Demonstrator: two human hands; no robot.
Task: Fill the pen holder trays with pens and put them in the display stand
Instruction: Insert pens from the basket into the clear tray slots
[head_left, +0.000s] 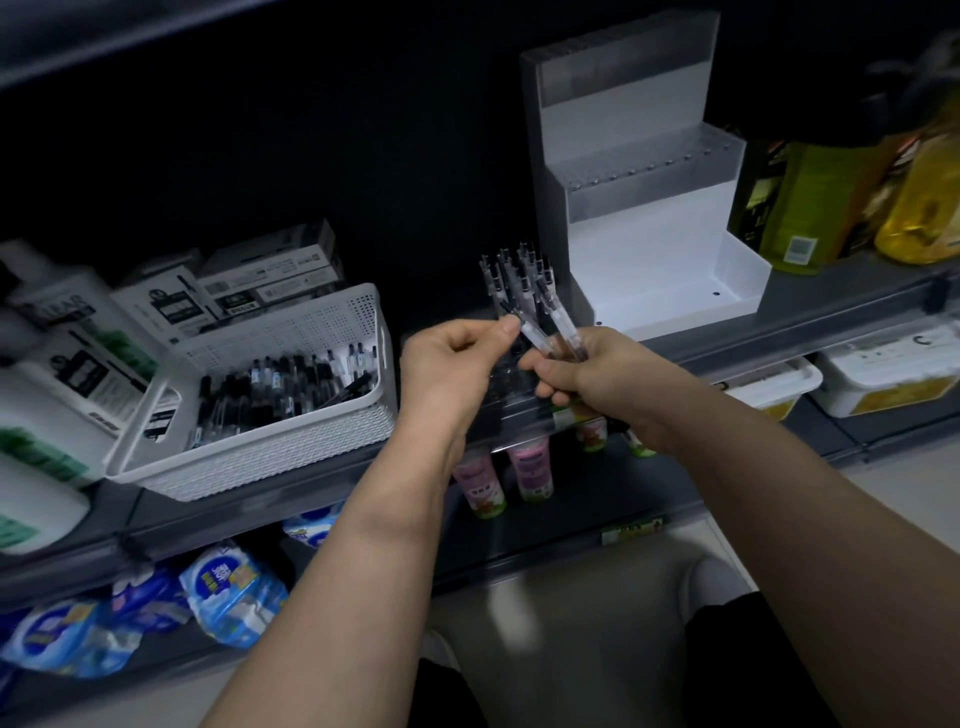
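A clear pen holder tray (511, 379) stands on the grey shelf, with several pens (519, 275) upright in its far rows. My left hand (452, 364) pinches the top of one clear pen (532, 332) just above the tray. My right hand (597, 379) grips a small bunch of pens (563, 325) beside it. The white stepped display stand (649, 218) rises to the right, two clear trays sitting on its upper steps, its bottom step bare. A white basket (291, 415) at left holds several loose pens (280, 384).
Pen boxes (260, 280) are stacked behind the basket. White bottles (57, 374) stand at far left, yellow oil bottles (852, 202) right of the stand. Small drink bottles (530, 467) and blue packs (228, 592) fill the lower shelves. White tubs (883, 374) sit lower right.
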